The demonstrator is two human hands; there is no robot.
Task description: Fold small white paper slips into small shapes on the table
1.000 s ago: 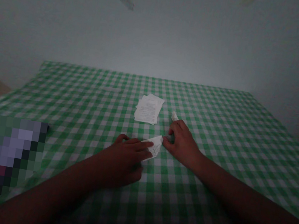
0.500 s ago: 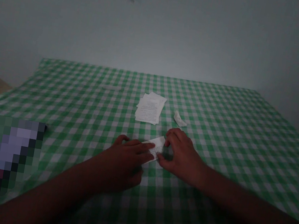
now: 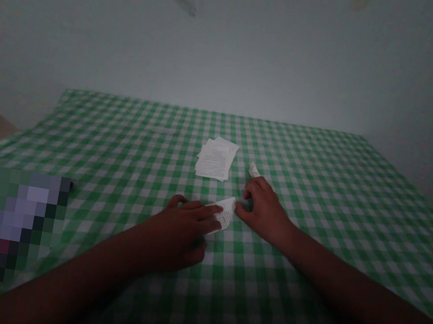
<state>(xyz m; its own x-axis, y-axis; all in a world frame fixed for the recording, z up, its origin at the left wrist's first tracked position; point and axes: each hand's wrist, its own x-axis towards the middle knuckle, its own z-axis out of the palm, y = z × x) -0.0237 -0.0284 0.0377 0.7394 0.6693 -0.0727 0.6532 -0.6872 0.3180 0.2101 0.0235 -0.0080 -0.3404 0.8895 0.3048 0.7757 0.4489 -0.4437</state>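
Observation:
A small folded piece of printed white paper (image 3: 226, 214) lies on the checked tablecloth, its pointed corner to the right. My left hand (image 3: 184, 228) rests flat across its left part with fingers spread, hiding that part. Beside the right corner is my right hand (image 3: 264, 209), thumb tip at the paper's edge. Its fingers are curled, with a gap between thumb and forefinger. Just beyond the right hand sits a crumpled or folded white paper piece (image 3: 254, 170), partly hidden by the knuckles. Farther back, a loose stack of printed sheets (image 3: 215, 161) lies flat.
The green-and-white checked tablecloth (image 3: 323, 169) covers the table up to a pale wall (image 3: 235, 49). A faint clear strip (image 3: 163, 130) lies at the back left. At left, a blurred-out patch (image 3: 0, 236) hides an object.
My right hand has moved forward from the paper's right edge to its corner, now overlapping the crumpled piece. More of the folded paper's right end shows. The left hand stays put.

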